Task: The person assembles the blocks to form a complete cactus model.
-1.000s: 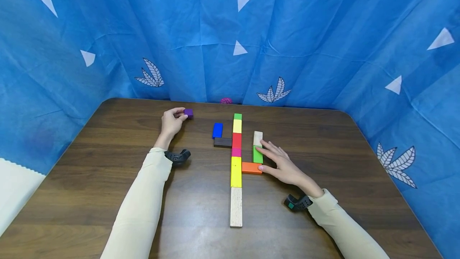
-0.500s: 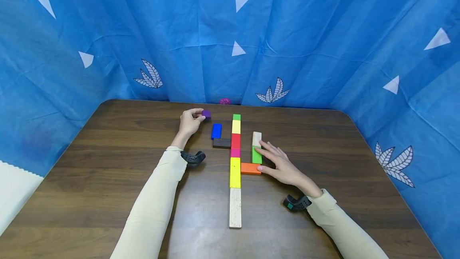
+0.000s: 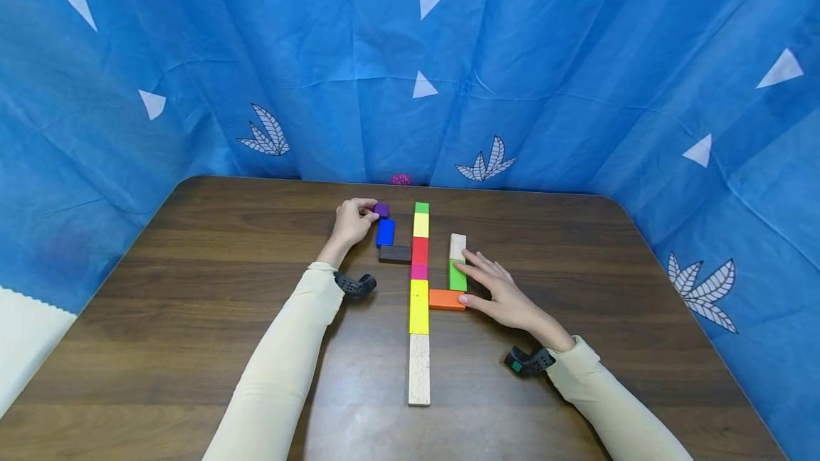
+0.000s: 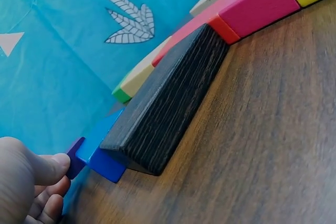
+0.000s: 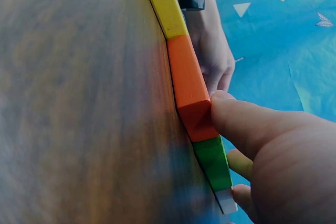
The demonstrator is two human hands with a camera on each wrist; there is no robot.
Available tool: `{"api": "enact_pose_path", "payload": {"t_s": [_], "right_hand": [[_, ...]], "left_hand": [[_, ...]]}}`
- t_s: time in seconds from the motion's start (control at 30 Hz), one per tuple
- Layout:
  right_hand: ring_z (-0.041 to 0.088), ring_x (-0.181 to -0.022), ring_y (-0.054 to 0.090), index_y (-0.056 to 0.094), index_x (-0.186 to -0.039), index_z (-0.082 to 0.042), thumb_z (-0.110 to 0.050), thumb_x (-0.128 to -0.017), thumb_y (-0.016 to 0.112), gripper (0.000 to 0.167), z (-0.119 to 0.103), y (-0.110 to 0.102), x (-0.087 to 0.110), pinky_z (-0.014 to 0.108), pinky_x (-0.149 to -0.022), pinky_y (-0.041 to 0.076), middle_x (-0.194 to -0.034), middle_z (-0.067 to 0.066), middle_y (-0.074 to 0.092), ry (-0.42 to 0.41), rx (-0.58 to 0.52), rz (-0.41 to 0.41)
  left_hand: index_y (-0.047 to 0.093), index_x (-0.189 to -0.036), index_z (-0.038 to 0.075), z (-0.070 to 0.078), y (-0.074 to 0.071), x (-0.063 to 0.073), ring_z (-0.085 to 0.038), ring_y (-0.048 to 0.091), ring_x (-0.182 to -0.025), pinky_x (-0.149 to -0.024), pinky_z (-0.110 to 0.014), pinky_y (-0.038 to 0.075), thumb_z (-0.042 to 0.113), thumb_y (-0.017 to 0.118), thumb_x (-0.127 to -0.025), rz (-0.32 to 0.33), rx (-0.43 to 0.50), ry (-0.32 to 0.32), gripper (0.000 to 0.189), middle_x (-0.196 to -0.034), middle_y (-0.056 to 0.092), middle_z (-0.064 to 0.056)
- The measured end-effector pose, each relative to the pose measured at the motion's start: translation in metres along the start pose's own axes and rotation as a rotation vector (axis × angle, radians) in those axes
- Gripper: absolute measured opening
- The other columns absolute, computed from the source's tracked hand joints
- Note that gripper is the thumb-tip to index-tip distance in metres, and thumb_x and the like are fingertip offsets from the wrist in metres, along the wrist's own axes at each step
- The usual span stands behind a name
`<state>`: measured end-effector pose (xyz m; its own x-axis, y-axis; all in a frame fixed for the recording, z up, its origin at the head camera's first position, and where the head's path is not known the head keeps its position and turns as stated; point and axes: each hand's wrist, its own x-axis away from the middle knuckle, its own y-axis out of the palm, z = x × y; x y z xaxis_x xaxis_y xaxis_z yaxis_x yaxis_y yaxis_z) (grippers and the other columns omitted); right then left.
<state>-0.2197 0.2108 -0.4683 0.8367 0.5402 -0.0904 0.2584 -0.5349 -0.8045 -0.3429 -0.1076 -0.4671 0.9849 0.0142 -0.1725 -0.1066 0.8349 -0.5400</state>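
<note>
At the far end of the table, my left hand [image 3: 351, 223] pinches a small purple block [image 3: 381, 210] between thumb and fingers. The purple block sits right at the far end of a blue block [image 3: 386, 232]. A dark, wood-grained block [image 4: 170, 103] lies crosswise between the blue block and the red block [image 3: 419, 250]. My right hand [image 3: 502, 297] has its fingers extended: the thumb is at the end of an orange block [image 3: 446, 299], and other fingertips are by the bright green block [image 3: 458, 277] and pale wooden block [image 3: 458, 246].
A straight column runs down the middle of the table [image 3: 192, 347]: small green [image 3: 421, 208], pale yellow [image 3: 421, 225], red, pink [image 3: 419, 272], yellow [image 3: 419, 307] and long speckled wooden [image 3: 419, 370] blocks. A blue curtain [image 3: 359, 55] hangs behind the table.
My left hand has moved to the right with the purple block, bringing it up to the blue block's far end. My right hand has stayed in place by the orange and green blocks.
</note>
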Motion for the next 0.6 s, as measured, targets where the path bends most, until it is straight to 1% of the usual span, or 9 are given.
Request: {"api": "enact_pose_path", "payload": {"t_s": [0.07, 0.1, 0.2, 0.27, 0.33, 0.6], "right_hand": [[0.040, -0.150, 0.014, 0.042, -0.150, -0.016, -0.033, -0.092, 0.067, 0.065, 0.0001, 0.0002, 0.0000, 0.066, -0.116, 0.007, -0.163, 0.009, 0.023, 0.001, 0.003, 0.001], [0.040, -0.150, 0.014, 0.042, -0.150, -0.016, -0.033, -0.092, 0.067, 0.065, 0.0001, 0.0002, 0.0000, 0.066, -0.116, 0.007, -0.163, 0.009, 0.023, 0.000, 0.005, 0.002], [0.040, -0.150, 0.014, 0.042, -0.150, -0.016, -0.032, -0.092, 0.067, 0.065, 0.0001, 0.0005, 0.0001, 0.066, -0.116, 0.007, -0.163, 0.009, 0.023, -0.001, 0.007, 0.003], [0.040, -0.150, 0.014, 0.042, -0.150, -0.016, -0.032, -0.092, 0.068, 0.065, -0.0001, 0.0008, 0.0002, 0.067, -0.116, 0.007, -0.162, 0.009, 0.023, -0.003, 0.008, 0.004], [0.040, -0.150, 0.014, 0.042, -0.149, -0.016, -0.032, -0.092, 0.068, 0.065, -0.0003, 0.0010, 0.0003, 0.067, -0.116, 0.007, -0.162, 0.009, 0.023, -0.003, 0.006, 0.004], [0.039, -0.150, 0.014, 0.042, -0.150, -0.017, -0.033, -0.092, 0.067, 0.065, -0.0013, 0.0012, 0.0005, 0.065, -0.117, 0.007, -0.163, 0.009, 0.023, 0.007, 0.001, 0.002]], "left_hand": [[0.066, -0.121, -0.002, 0.0000, 0.0005, -0.0001, -0.029, 0.064, -0.095, -0.095, -0.043, 0.046, 0.004, 0.064, -0.092, -0.010, -0.016, 0.003, 0.030, -0.110, 0.071, -0.020], [0.066, -0.121, -0.002, 0.0001, 0.0006, -0.0001, -0.029, 0.064, -0.094, -0.095, -0.043, 0.045, 0.004, 0.065, -0.092, -0.016, -0.023, 0.003, 0.030, -0.109, 0.071, -0.020], [0.066, -0.121, -0.003, -0.0001, 0.0004, 0.0001, -0.028, 0.063, -0.091, -0.094, -0.042, 0.046, 0.004, 0.065, -0.091, -0.034, -0.036, 0.004, 0.031, -0.104, 0.070, -0.020], [0.066, -0.121, -0.003, -0.0004, 0.0000, 0.0005, -0.028, 0.063, -0.091, -0.091, -0.041, 0.049, 0.004, 0.065, -0.091, -0.045, -0.043, 0.006, 0.031, -0.102, 0.069, -0.020], [0.066, -0.122, -0.004, -0.0005, -0.0007, 0.0011, -0.028, 0.064, -0.091, -0.087, -0.040, 0.052, 0.002, 0.065, -0.091, -0.057, -0.045, 0.010, 0.032, -0.104, 0.069, -0.021], [0.065, -0.124, -0.004, -0.0013, -0.0036, 0.0033, -0.030, 0.064, -0.099, -0.092, -0.041, 0.053, -0.003, 0.059, -0.090, -0.080, -0.044, 0.024, 0.034, -0.121, 0.065, -0.022]]}}
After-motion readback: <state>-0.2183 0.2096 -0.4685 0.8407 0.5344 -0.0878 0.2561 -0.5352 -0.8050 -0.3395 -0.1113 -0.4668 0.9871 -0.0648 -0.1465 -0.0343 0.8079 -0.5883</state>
